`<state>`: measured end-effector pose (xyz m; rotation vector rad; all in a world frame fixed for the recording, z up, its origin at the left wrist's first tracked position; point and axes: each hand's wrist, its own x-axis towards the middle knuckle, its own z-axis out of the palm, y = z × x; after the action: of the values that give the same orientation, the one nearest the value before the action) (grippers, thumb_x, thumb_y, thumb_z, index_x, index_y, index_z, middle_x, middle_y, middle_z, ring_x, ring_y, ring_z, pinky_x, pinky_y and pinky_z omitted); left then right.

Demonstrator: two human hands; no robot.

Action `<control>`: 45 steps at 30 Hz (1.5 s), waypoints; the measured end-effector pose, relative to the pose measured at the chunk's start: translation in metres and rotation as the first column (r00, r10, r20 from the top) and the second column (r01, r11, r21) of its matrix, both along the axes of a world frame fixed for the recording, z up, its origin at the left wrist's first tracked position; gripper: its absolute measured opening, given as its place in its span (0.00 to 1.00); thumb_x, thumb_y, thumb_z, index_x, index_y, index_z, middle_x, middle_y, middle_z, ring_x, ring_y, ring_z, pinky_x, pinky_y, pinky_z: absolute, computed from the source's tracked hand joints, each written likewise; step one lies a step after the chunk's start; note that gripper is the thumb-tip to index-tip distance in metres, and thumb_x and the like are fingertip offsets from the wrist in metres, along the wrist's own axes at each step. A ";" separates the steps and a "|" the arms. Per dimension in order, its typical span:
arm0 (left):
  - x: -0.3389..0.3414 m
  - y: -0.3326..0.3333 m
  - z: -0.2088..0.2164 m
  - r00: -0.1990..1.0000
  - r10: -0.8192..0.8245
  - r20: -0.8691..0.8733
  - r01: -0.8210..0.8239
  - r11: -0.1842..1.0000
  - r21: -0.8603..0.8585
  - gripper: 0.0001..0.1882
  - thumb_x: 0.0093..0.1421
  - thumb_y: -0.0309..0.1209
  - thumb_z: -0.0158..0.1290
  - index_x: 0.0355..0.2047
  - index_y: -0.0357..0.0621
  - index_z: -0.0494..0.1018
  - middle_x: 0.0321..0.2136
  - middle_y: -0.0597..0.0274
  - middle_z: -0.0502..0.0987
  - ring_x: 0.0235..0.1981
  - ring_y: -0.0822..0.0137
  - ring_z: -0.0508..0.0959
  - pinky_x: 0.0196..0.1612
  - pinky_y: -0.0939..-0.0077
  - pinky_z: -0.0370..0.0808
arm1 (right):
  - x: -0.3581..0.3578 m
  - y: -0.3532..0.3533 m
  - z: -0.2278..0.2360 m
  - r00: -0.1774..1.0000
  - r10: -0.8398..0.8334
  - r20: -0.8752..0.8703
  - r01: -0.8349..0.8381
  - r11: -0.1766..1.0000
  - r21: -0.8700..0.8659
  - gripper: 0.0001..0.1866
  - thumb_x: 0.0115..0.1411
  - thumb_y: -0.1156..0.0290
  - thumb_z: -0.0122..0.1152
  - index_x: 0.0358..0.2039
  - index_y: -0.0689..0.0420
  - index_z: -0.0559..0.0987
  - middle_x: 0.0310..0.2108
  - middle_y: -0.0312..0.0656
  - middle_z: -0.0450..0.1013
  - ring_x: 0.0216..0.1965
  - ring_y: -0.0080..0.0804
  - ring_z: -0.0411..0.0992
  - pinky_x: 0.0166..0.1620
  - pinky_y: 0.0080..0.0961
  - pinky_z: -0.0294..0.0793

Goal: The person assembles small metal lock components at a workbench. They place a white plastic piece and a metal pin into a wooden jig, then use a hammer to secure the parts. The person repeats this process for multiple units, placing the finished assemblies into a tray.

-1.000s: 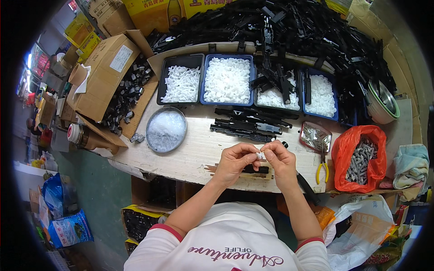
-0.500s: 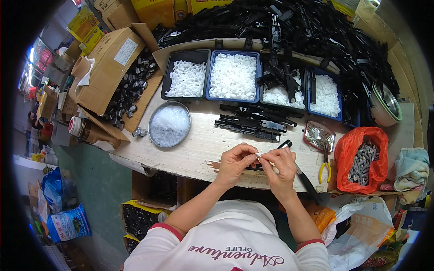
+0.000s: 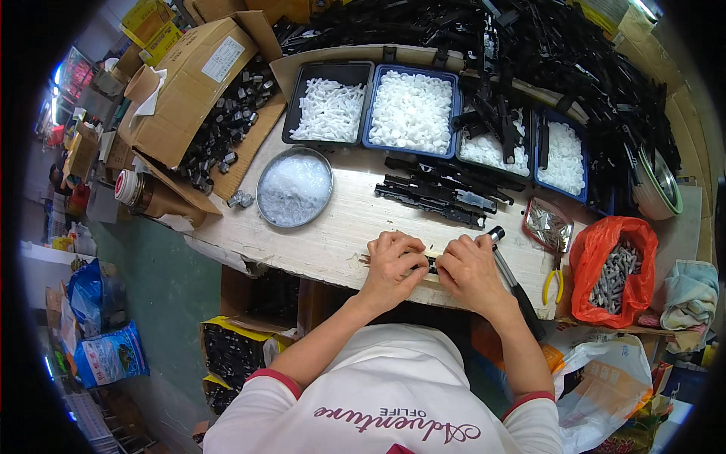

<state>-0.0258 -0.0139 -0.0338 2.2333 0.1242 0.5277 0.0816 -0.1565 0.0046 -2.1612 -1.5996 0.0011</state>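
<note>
My left hand (image 3: pixel 393 265) and my right hand (image 3: pixel 470 268) are both down at the front edge of the workbench, fingers curled and closed. They hold a black plastic part (image 3: pixel 432 265) lying flat, of which only a short stretch shows between them. Any small piece under the fingertips is hidden. Just right of my right hand lies a hammer (image 3: pixel 520 293) with a dark grip. Beyond my hands, several long black plastic parts (image 3: pixel 435 200) are laid in a row on the bench (image 3: pixel 344 231).
Bins of white pieces, among them a blue bin (image 3: pixel 366 125), line the back below a heap of black parts (image 3: pixel 560 53). A round metal dish (image 3: pixel 295 187) stands left. At right are yellow-handled pliers (image 3: pixel 553 286), a small tray (image 3: pixel 547 225) and a red bag (image 3: pixel 582 280).
Both hands have come down from a raised pinch on a small white piece to the black part on the bench. The white piece is out of sight now. The view has shifted slightly.
</note>
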 end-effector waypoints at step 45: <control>0.110 0.188 0.034 0.892 0.441 0.098 -0.431 0.764 0.480 0.10 0.43 0.24 0.56 0.29 0.43 0.77 0.29 0.55 0.73 0.35 0.54 0.72 0.37 0.61 0.69 | 0.118 -0.247 -0.001 0.380 -0.893 0.242 0.924 0.380 -0.050 0.17 0.53 0.72 0.54 0.46 0.56 0.72 0.41 0.47 0.71 0.44 0.44 0.67 0.46 0.37 0.63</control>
<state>0.0843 0.1745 0.0000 2.7232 0.5974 0.8663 0.1994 -0.4037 0.0033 -2.9736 -0.2044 -0.4235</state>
